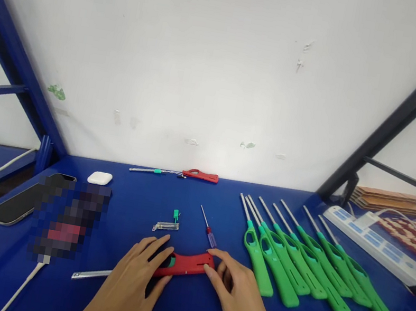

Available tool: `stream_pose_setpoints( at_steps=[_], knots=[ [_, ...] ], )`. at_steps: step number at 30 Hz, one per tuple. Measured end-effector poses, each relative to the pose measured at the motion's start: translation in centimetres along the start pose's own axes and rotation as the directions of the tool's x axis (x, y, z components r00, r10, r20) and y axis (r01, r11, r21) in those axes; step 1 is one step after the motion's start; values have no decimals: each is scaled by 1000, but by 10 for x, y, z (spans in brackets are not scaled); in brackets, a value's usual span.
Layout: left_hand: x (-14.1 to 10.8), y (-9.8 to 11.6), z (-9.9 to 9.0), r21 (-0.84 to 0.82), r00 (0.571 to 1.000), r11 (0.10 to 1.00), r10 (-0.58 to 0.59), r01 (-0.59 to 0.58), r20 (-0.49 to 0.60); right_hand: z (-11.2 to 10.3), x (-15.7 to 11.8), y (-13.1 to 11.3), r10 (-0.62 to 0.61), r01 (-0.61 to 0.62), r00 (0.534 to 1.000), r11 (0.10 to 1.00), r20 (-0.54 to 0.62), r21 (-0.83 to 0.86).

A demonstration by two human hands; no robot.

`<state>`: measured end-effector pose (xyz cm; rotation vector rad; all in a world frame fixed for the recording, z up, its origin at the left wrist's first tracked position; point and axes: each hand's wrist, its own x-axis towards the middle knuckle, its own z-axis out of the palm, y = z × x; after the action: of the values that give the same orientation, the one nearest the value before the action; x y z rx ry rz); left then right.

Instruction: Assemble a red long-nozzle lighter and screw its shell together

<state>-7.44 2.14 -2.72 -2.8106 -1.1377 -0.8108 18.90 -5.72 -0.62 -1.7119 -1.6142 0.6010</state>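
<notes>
A red lighter (189,263) with a metal tube lies across the front of the blue table, between my hands. My left hand (135,279) grips its trigger end, covering part of the tube. The thumb and index finger of my right hand (235,289) pinch the handle's right end. Behind it lie a clear fuel tank (167,226), a small green part (176,215) and a screwdriver (211,237) with a purple handle. Another red handle (202,176), with a metal rod (144,170) beside it, rests near the wall.
Several green lighters (293,267) lie in a row on the right, beside a white power strip (377,247). On the left are a phone (22,203), a white earphone case (100,178) and a white cable (24,286). The blue table (145,192) meets a white wall.
</notes>
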Motion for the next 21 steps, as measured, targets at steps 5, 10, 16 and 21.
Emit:
stream_pose_setpoints(
  at_steps=[5,10,16,21],
  knots=[
    [3,0,-2,-2,1000,1000,5,-5,7,-2,0,-5,-11,12,1000,1000,-18,11],
    [6,-1,-3,2,1000,1000,27,-27,-9,-2,-3,-7,-24,24,999,999,-28,27],
    [6,2,-7,5,998,999,32,-32,-59,1,-2,5,-70,70,997,998,-27,4],
    [7,4,-10,50,996,999,17,-12,-88,6,-2,27,-151,152,988,988,-31,15]
  ],
)
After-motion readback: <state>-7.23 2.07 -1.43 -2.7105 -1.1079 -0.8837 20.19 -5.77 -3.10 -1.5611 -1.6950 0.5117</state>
